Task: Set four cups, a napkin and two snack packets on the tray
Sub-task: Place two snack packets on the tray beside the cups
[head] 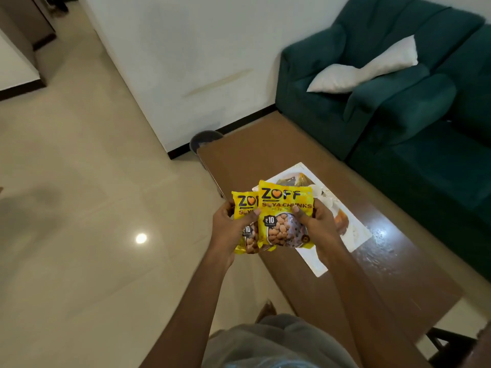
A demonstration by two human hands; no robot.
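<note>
Two yellow snack packets are held up in front of me, above the near-left edge of the table. My left hand point(230, 229) grips the smaller-looking packet point(245, 208), which sits partly behind the other. My right hand point(317, 227) grips the front packet point(285, 208), thumb pressed on its face. Behind and below them a white tray with a printed food picture point(353, 235) lies flat on the brown table point(265, 152). My hands and the packets hide part of the tray. No cups or napkin are in view.
A dark green sofa point(398, 107) with a white cushion point(364, 70) runs along the table's far side. A dark round bin point(204, 139) stands at the table's far-left corner by the white wall. Beige tiled floor lies to the left.
</note>
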